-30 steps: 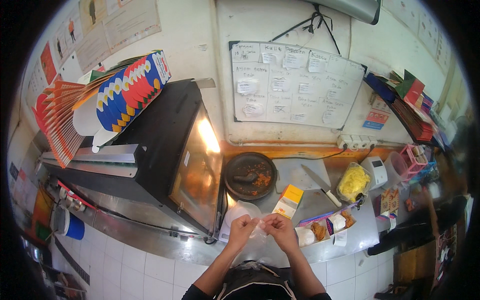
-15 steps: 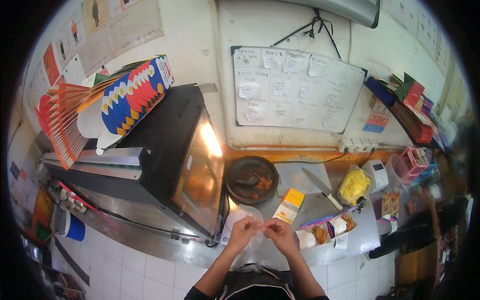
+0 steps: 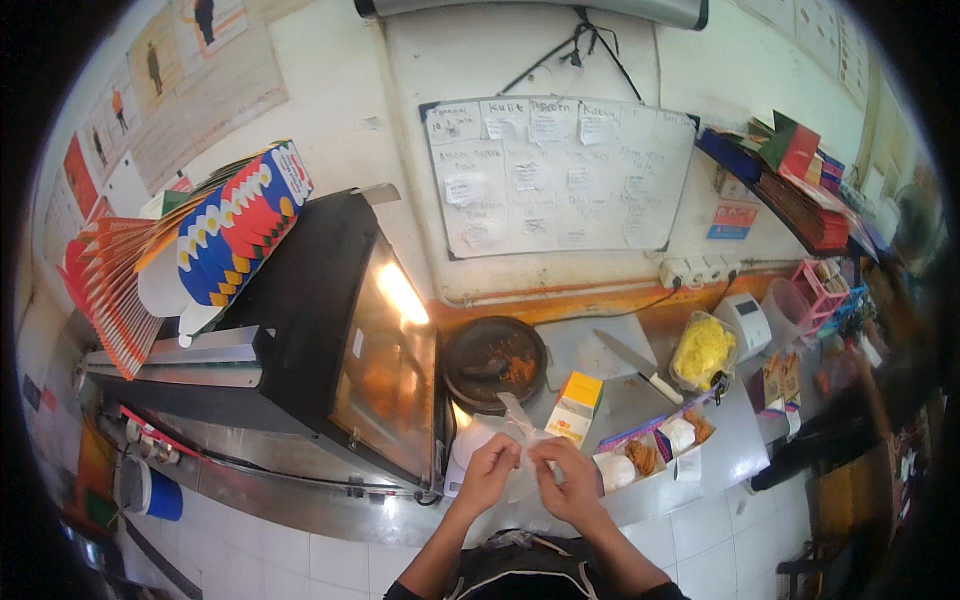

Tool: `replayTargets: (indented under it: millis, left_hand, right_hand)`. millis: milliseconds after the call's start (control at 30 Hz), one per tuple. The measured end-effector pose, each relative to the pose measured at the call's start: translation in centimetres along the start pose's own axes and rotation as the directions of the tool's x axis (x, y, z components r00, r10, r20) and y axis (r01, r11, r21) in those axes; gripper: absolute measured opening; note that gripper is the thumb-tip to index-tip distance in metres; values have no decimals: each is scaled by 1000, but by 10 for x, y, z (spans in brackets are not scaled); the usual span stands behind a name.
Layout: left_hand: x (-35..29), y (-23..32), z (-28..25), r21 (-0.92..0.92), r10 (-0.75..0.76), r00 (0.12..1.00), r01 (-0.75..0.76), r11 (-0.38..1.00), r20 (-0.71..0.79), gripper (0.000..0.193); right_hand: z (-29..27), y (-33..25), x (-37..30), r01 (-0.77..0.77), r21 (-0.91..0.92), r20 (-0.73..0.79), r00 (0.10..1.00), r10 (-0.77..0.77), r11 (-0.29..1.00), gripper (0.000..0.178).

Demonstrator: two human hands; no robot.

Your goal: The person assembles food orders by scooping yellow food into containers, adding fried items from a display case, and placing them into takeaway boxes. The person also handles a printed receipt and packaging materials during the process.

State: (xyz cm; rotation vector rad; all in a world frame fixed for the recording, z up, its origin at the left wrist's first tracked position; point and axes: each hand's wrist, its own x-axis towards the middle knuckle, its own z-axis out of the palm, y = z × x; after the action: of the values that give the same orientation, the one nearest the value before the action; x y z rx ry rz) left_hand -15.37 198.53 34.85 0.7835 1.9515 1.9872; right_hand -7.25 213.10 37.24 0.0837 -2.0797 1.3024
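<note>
A thin transparent plastic bag (image 3: 518, 425) stretches between my hands above the counter's front edge. My left hand (image 3: 490, 470) pinches its left side, fingers closed. On the other side my right hand (image 3: 568, 480) grips the bag too, thumb and fingers pressed together. Just beyond stands a yellow and white carton (image 3: 575, 405). To the right of my right hand, two open boxes hold white wrapped mounds and fried pieces (image 3: 642, 457). A dark stone mortar (image 3: 495, 365) with a pestle and reddish paste lies farther back.
A black heated display cabinet (image 3: 300, 330) stands at left, folded cartons (image 3: 240, 230) stacked on top. Behind the carton are a white cutting board (image 3: 590, 352) and a knife (image 3: 640, 370). A tub of yellow shreds (image 3: 703, 352) and a white device (image 3: 743, 325) stand at right.
The bag now spreads upward and shows more between my hands. My hands have drawn slightly apart, both still gripping it. The whole view has shifted a little.
</note>
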Motion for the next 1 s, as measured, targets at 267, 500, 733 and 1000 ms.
replayTargets:
  millis: [267,500,733,1000]
  left_hand:
    - [-9,18,14,374,113,953,-218,902,282,12]
    - [7,9,23,421,245,892,-402,813,380,12]
    - [6,10,29,428,214,930,-331,841,300,12]
    - [10,-8,50,749,69,879,-441,495,472,14]
  right_hand:
    - [29,38,-2,-442,864,273,814,513,241,32]
    - [30,47,-2,-467,819,126,713,689,333,29]
    - [28,71,-8,-449,658,-25,789,614,604,29]
    - [47,110,-53,211,-281,293,948,-126,936,39]
